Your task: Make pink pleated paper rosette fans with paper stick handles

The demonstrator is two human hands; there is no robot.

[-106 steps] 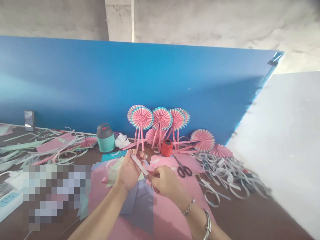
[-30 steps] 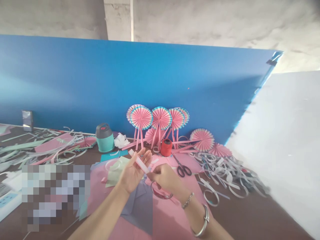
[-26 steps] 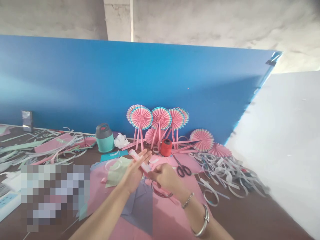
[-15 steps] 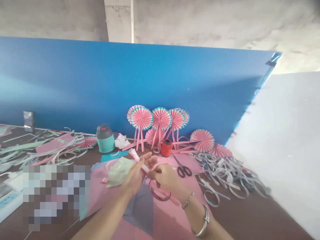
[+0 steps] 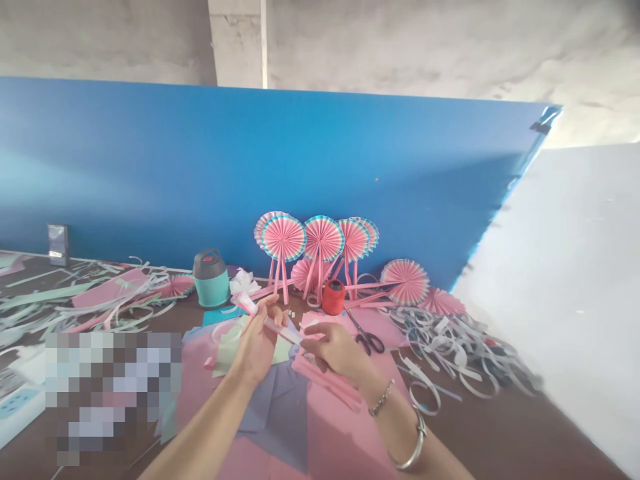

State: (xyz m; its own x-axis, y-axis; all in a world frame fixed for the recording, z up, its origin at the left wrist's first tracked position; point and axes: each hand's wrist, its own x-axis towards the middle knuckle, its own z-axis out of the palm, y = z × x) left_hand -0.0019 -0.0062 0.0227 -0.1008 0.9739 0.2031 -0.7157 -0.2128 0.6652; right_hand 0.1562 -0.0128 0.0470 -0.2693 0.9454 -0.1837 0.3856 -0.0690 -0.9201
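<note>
My left hand [image 5: 257, 340] is closed around a narrow folded pink paper strip [image 5: 246, 304] whose upper end sticks out past my fingers to the upper left. My right hand [image 5: 334, 349] pinches the strip's lower end just right of my left hand, over the sheets of pink and purple paper [image 5: 280, 413]. A folded pink strip [image 5: 327, 381] lies on the paper under my right wrist. I wear a bead bracelet and a metal bangle on my right arm.
Several pink pleated paper fans [image 5: 320, 243] lean on a blue board [image 5: 250, 173]. A red thread spool [image 5: 333, 297], scissors [image 5: 367, 338] and a teal jar [image 5: 211, 279] stand beyond my hands. Curled paper offcuts [image 5: 460, 347] pile up right and left. A white panel [image 5: 565, 280] slopes at right.
My left hand has gone from open-palmed to closed around the strip, and the strip has swung lower and leftward. The pink loop hanging under my right hand is gone; a folded strip lies there.
</note>
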